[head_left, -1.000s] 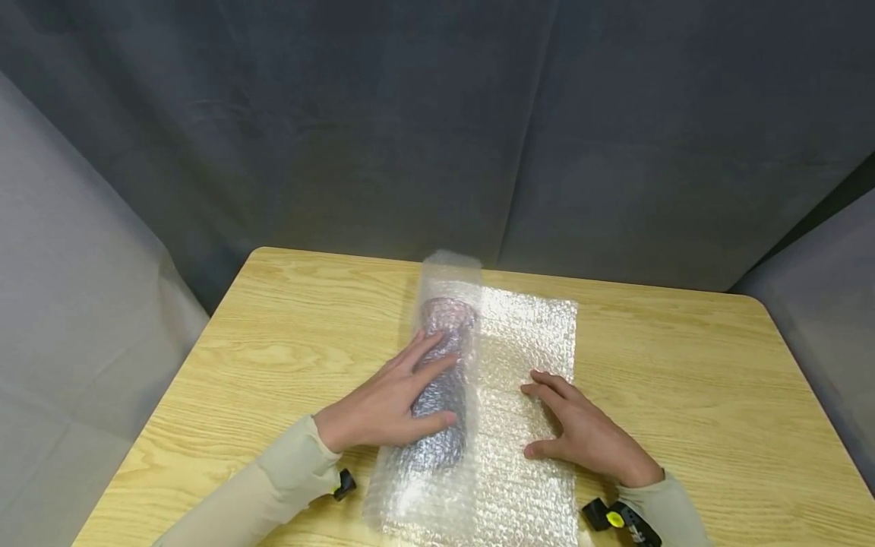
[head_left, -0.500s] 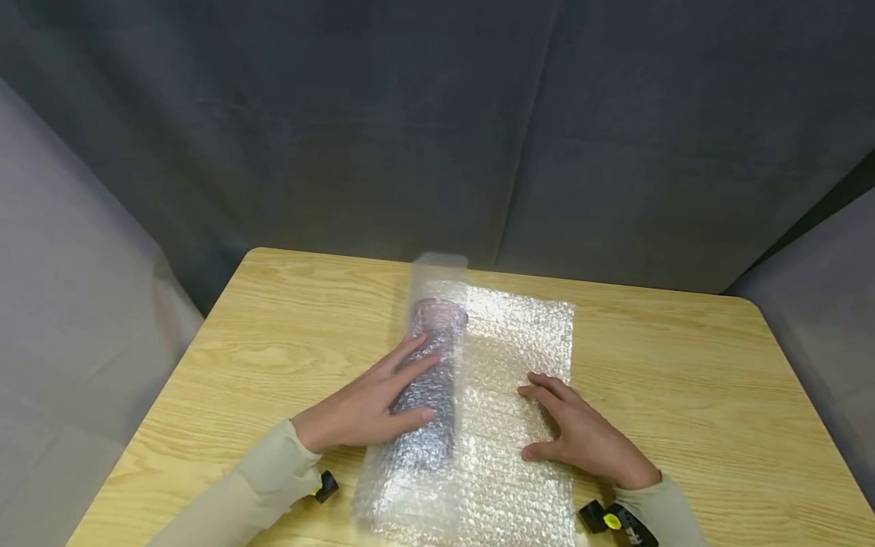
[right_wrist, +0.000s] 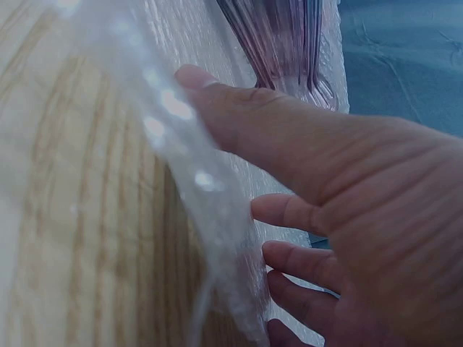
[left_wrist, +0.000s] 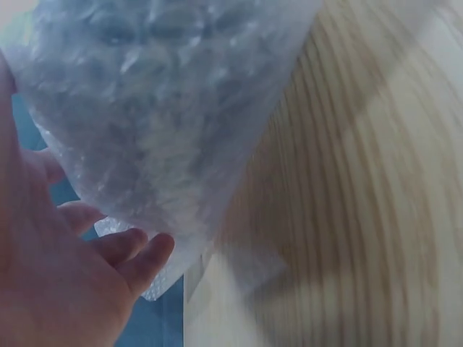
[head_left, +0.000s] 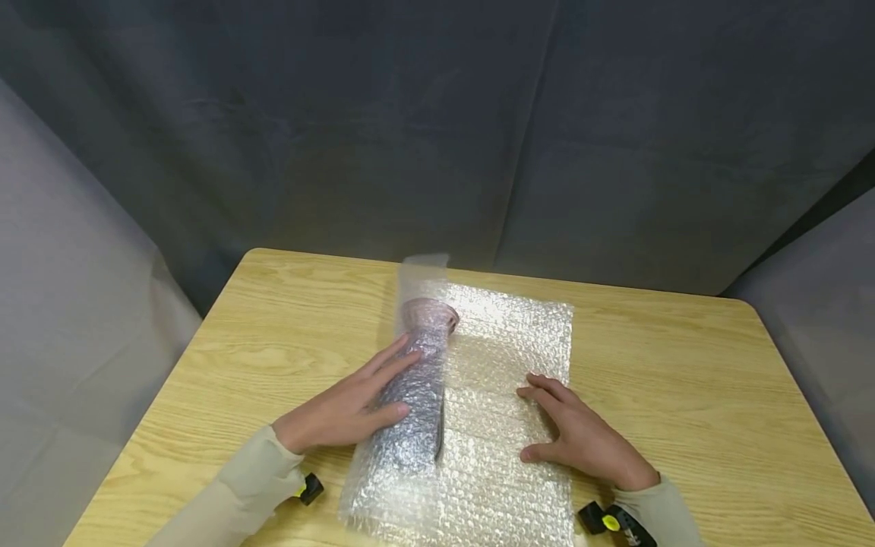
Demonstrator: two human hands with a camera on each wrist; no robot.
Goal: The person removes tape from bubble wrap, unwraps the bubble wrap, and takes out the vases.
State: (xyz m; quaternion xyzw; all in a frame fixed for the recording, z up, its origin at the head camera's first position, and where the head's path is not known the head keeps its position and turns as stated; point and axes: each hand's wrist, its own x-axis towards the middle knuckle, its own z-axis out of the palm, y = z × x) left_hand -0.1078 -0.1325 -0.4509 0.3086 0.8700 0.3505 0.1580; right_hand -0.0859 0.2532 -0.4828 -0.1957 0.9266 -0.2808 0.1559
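Observation:
A sheet of bubble wrap lies on the table, its left part folded over a long, ribbed, purplish see-through vessel, perhaps a vase. Only the vessel's right edge and flared far end show past the fold; the right wrist view shows its ribs. My left hand rests on the covered vessel from the left, fingers spread and mostly straight. In the left wrist view its fingers lie against the wrap. My right hand rests at the sheet's right edge, fingers loosely bent, thumb apart, pinching nothing visible.
The wooden table extends to both sides of the wrap. A dark curtain hangs behind its far edge, and pale cloth panels stand left and right. Each wrist carries a small black camera.
My left hand has moved left, and the covered vessel and fold have shifted left with it. More of the flat wrap and the vessel's right edge now show. My right hand has barely moved.

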